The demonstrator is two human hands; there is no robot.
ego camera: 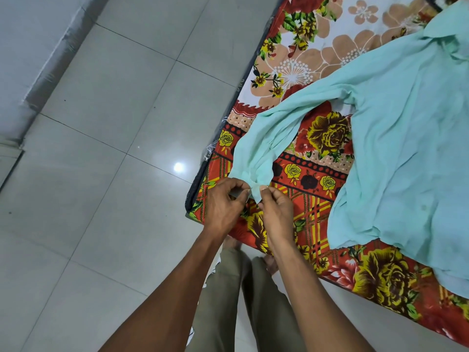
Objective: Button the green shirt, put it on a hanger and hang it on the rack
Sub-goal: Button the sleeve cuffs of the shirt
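With the left hand [224, 207] and right hand [275, 210] both pinching the green shirt's [406, 148] cuff [255, 190] at the bed's [317, 199] near-left corner, keep the cuff taut and ease the button through.

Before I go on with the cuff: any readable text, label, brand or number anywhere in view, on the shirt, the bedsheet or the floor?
None can be read.
green shirt: no tag, label or print shows.
cuff, pinched by the left hand and the right hand: no marking.
floral bedsheet: flowers and checks only, no words.
mattress edge: a small dark mark, too small to read.
floor tiles: plain.
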